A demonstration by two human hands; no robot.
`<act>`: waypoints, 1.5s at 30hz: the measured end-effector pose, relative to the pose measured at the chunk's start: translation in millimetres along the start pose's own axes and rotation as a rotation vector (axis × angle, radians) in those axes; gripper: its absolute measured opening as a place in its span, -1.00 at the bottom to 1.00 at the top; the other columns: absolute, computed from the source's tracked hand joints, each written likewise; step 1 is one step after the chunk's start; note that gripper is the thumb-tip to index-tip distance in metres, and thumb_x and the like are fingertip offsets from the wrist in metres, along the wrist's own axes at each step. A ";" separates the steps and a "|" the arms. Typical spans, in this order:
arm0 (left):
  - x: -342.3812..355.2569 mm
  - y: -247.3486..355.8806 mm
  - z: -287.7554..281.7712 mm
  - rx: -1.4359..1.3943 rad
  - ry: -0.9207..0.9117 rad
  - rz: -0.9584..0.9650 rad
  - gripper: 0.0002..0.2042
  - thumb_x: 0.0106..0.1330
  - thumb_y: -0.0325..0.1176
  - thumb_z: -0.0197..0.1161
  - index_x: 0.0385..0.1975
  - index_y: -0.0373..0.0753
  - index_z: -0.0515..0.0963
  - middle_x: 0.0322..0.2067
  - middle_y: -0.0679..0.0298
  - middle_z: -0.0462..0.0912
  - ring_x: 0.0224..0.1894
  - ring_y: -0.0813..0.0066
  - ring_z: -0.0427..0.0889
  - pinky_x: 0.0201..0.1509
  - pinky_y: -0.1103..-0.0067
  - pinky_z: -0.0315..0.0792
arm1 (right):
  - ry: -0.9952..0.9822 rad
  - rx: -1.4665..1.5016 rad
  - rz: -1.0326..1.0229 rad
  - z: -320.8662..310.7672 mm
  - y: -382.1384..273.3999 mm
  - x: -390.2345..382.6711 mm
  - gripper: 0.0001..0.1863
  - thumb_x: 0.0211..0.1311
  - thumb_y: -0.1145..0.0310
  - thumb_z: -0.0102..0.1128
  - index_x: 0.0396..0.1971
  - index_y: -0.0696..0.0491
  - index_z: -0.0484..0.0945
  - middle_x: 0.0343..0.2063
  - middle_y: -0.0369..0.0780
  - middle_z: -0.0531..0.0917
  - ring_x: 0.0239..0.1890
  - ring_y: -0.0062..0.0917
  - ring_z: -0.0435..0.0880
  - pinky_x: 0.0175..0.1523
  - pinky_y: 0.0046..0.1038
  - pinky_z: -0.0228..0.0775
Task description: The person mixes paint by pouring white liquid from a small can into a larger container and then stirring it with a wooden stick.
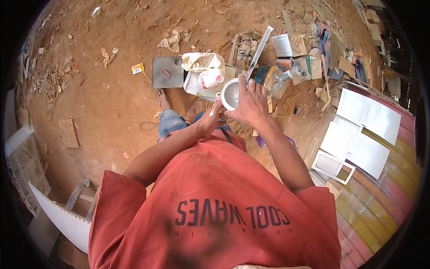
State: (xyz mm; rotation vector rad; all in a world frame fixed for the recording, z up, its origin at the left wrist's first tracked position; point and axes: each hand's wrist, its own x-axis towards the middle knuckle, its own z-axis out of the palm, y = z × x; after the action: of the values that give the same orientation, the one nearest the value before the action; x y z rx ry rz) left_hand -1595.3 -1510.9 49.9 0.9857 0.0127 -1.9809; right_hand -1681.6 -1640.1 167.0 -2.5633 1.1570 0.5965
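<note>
A round white can [230,94], its top uncovered, is held in front of me. My right hand [251,104] wraps its right side, thumb low on the near side and fingers over the far rim. A long flat metal strip [260,51] slants up and away from under those fingers. Its lower end appears to reach inside the can. My left hand [209,120] is closed against the can's near left side, with most fingers hidden and a white smear on the skin. Just left of the can, a white plastic bottle with red marks [212,78] stands among the things by my feet.
A dark square panel [167,72] and a pale crumpled cloth [202,62] lie by the bottle. Ahead right are a metal container [289,45] and assorted scraps. White panels [378,115] rest on corrugated sheeting [376,210] at right. A yellow packet [138,68] is on the dirt.
</note>
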 end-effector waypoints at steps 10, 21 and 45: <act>14.0 -9.6 -7.1 -0.102 -0.044 -0.025 -0.36 0.53 0.32 -0.24 0.42 0.03 0.23 0.38 0.39 0.27 0.24 0.29 0.33 0.30 0.22 0.25 | -0.050 -0.067 -0.017 -5.7 -6.9 11.4 0.27 -0.34 -0.10 0.66 0.36 0.32 0.24 0.16 0.20 0.47 0.23 -0.01 0.45 0.33 -0.10 0.19; 16.2 -1.7 -3.3 -0.140 -0.032 -0.089 -0.50 0.56 0.26 -0.23 0.18 0.06 0.39 0.02 0.50 0.45 -0.03 0.49 0.40 0.20 0.26 0.35 | -0.089 -0.114 -0.011 -11.2 -13.7 21.0 0.24 -0.37 -0.16 0.66 0.29 0.31 0.30 0.10 0.14 0.53 0.20 -0.06 0.48 0.28 -0.14 0.22; 29.3 -12.1 -5.5 -0.172 -0.083 -0.087 -0.39 0.55 0.33 -0.43 0.31 0.07 0.29 0.08 0.42 0.45 -0.03 0.40 0.39 0.05 0.26 0.40 | -0.134 -0.200 -0.030 -13.2 -15.7 31.3 0.15 -0.42 -0.15 0.63 0.16 0.33 0.41 0.05 0.15 0.55 0.14 -0.05 0.52 0.25 -0.15 0.27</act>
State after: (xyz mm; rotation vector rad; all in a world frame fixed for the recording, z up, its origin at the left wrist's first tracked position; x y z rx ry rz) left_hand -1608.8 -1522.5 23.1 0.8033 0.1798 -2.0604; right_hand -1647.6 -1655.5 165.1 -2.6507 1.0615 0.9038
